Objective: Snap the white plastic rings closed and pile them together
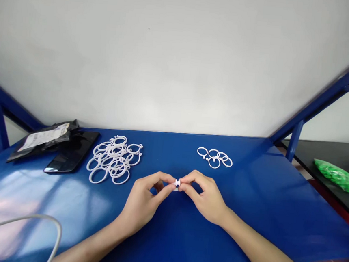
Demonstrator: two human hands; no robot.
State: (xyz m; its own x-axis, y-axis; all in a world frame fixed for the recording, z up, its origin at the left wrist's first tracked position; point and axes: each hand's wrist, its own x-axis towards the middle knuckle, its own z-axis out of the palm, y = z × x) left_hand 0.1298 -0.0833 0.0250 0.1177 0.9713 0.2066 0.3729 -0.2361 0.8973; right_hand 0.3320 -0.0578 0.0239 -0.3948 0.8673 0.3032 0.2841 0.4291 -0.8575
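Near the middle of the table, my left hand [147, 198] and my right hand [207, 197] meet fingertip to fingertip. Both are closed in a pinch on a small white curtain ring [176, 189], mostly covered by the thumbs and index fingers. Only short white bits with a dark gap show between the fingertips. To the left of my left hand lies a heap of white curtain rings [98, 175] with small eyelets. Beyond my right hand, a smaller group of similar white rings [214, 163] lies flat and partly overlapping.
A black plastic parcel [67, 132] with a white label rests partly on a dark glossy phone-like slab [68, 160]. A pale cable [44, 216] loops over the blue table [159, 235] at front left. A bag of green pieces [338, 178] lies on a dark surface at right.
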